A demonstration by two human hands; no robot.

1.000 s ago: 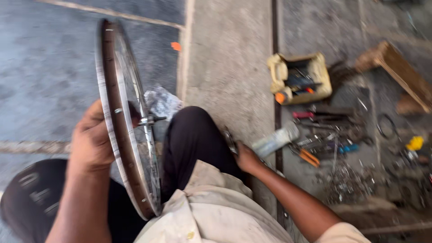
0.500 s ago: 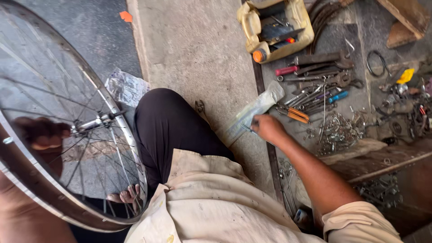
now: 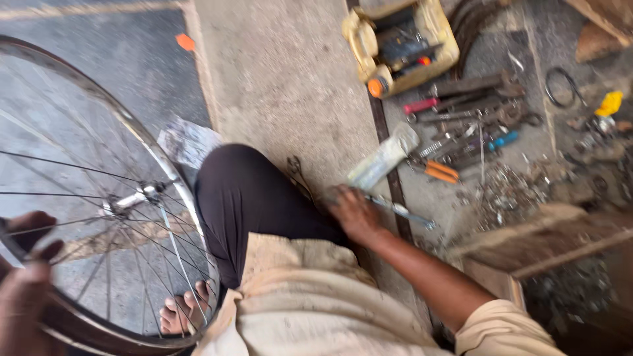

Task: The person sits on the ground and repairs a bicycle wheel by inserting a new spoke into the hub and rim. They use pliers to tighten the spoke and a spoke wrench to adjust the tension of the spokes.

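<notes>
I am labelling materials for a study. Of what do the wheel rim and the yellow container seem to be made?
Wheel rim: probably metal, dull grey with a faint sheen, strung with thin wire spokes; the left hand grips it. Yellow container: likely plastic, matt, dirty, cut open, tools inside. The right hand holds a slim shiny metal tool.

Short-sleeved beige shirt [image 3: 310,310], black trousers [image 3: 257,198], bare foot [image 3: 184,310].

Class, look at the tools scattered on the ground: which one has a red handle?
The tool with the red handle lies just below the yellow container; the pliers nearby have orange handles, and another tool a blue one.
</notes>
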